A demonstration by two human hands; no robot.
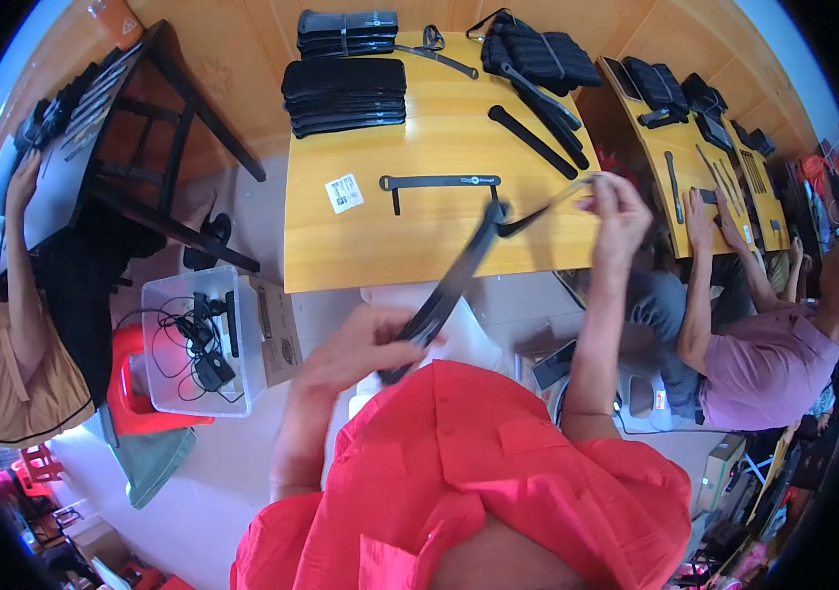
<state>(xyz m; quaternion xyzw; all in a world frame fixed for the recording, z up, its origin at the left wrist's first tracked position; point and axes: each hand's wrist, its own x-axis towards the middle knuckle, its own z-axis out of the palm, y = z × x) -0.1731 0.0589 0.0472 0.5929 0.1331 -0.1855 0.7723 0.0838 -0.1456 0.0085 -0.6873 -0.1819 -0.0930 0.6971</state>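
My left hand is closed around the lower end of a broad black strap, which slants up over the table's near edge. From its upper end a narrow strip bends away to my right hand, raised at the right, where thumb and fingers pinch the tip. The band is partly smeared by motion. Just beyond it, a dark grey strap with an end loop lies across the yellow table. To that strap's left is a white printed label.
Stacked black straps and a bundled pile occupy the table's far side, with loose black strips at right. A clear bin of cables stands on the floor at left. People work at tables on both sides, one in a purple shirt.
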